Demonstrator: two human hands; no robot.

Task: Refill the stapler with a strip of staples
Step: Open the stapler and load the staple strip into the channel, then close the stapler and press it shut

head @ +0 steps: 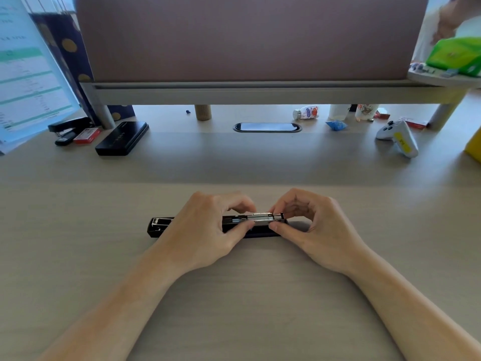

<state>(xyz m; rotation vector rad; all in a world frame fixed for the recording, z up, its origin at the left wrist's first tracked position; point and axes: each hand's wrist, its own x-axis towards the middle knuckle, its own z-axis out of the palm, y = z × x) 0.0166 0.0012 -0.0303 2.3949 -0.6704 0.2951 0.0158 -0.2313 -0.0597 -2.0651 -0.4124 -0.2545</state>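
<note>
A black stapler lies flat and opened out lengthwise on the desk in front of me, its metal staple channel facing up. A silver strip of staples sits in or on the channel near its right end. My left hand covers the stapler's middle, thumb and forefinger pinching the channel at the strip's left end. My right hand pinches the strip's right end between thumb and forefinger. The middle of the stapler is hidden under my left hand.
A second black stapler, a red staple box and a black case lie at the back left. A white game controller, a small bottle and cups stand at the back right. A partition panel rises behind.
</note>
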